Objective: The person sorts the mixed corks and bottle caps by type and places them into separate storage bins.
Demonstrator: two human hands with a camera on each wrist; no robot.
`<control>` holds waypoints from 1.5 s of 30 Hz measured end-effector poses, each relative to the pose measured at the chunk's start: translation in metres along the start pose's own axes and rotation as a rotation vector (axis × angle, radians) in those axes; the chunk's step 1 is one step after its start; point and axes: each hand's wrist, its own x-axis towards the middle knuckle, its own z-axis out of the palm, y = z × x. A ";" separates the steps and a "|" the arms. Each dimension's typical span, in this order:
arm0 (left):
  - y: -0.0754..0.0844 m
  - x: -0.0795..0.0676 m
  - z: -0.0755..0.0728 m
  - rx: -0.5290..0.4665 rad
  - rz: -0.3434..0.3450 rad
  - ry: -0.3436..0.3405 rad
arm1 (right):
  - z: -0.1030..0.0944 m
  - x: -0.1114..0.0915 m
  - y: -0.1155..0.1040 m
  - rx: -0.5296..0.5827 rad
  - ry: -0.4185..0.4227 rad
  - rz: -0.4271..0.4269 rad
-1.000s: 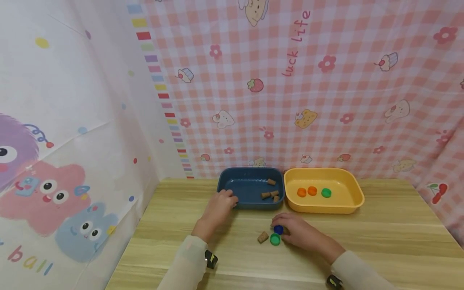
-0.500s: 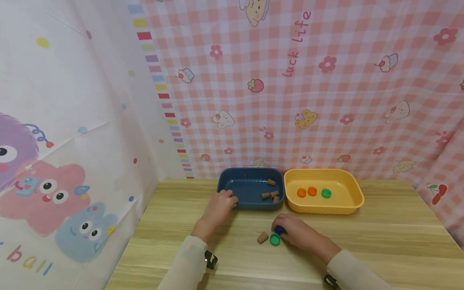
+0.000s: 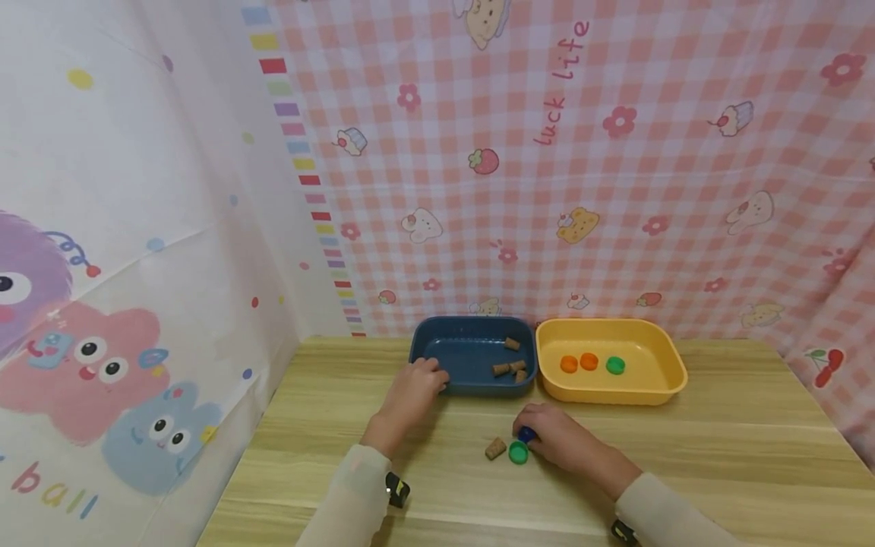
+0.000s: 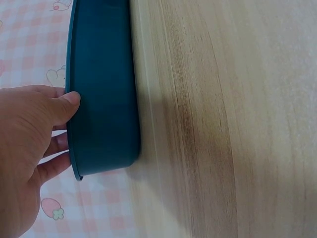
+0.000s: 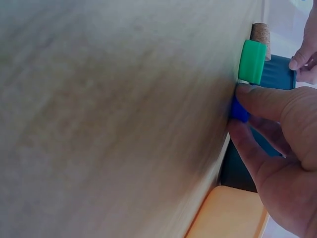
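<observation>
My left hand (image 3: 414, 387) grips the near left rim of a dark blue tray (image 3: 454, 355); in the left wrist view the thumb lies on the outer wall and the fingers reach behind the rim. With thumb and fingers my right hand (image 3: 557, 437) pinches a small blue bottle cap (image 5: 239, 110) on the table. Right beside that cap a green bottle cap (image 3: 518, 453) lies on the wood, and a cork (image 3: 495, 449) is to its left. In the head view the right hand covers part of the blue cap.
Several corks (image 3: 501, 369) lie in the right part of the blue tray. Beside it a yellow tray (image 3: 666, 380) holds two orange caps (image 3: 569, 364) and a green cap (image 3: 615, 365). A checked cloth (image 3: 506, 190) hangs behind the wooden table (image 3: 752, 441).
My right hand's fingers have closed in around the blue cap, which is now more covered, and the right forearm has shifted slightly left. The left hand keeps its place on the tray rim.
</observation>
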 end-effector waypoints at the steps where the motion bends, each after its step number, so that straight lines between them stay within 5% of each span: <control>1: 0.000 0.000 0.000 0.001 -0.001 -0.002 | 0.000 0.000 0.000 0.001 0.003 -0.004; 20: 0.000 0.000 -0.001 -0.010 0.010 0.002 | 0.000 -0.009 0.008 0.049 0.041 0.026; 36: -0.002 0.000 0.001 -0.003 0.020 -0.002 | -0.045 -0.032 0.002 0.025 0.146 0.122; 45: -0.002 0.000 0.001 0.004 0.023 -0.003 | -0.065 -0.039 0.009 -0.083 0.270 0.003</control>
